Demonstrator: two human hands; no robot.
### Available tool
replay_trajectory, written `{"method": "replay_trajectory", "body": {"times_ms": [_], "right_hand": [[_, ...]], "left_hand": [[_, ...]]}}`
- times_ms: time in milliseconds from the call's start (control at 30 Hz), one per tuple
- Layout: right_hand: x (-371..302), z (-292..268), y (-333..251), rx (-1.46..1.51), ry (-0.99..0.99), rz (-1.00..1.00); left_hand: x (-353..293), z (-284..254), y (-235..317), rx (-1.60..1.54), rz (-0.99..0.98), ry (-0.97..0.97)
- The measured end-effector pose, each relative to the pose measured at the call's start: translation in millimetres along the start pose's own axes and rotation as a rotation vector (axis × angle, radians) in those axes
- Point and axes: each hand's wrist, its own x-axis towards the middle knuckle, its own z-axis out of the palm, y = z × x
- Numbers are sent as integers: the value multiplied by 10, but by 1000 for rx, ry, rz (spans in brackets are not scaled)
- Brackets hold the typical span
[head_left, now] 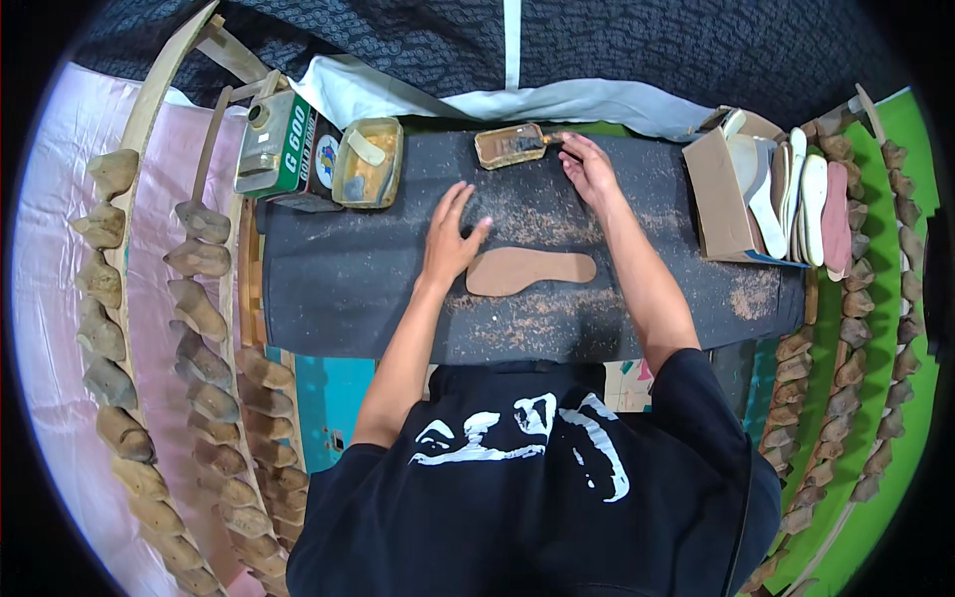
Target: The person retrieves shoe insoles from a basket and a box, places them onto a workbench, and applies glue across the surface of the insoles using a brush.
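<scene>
1. While the left hand (450,242) lies flat, fingers spread, touching the brown insole (529,270) on the dark tabletop (348,289), nothing blocks it.
2. Right hand (589,169) fingers pinch a brush (532,145) over the small glue tray (507,146).
3. Green can (288,149) and cardboard box (718,199) flank them.

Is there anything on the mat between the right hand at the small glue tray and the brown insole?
Nothing visible. The right hand is at the small tray; only bare mat with brown dust lies between it and the insole, which the left hand touches.
</scene>
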Motion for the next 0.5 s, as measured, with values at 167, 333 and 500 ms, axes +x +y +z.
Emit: {"method": "replay_trajectory", "body": {"times_ms": [167,333,500], "right_hand": [[260,446,39,-300,-97,-175],[-110,1077,-36,-1006,-68,-583],[-479,1239,-462,-1058,-110,-846]], "left_hand": [[448,124,-270,-2,69,-109],[871,228,-573,-119,120,-42],[1109,262,-678,-129,102,-81]]}}
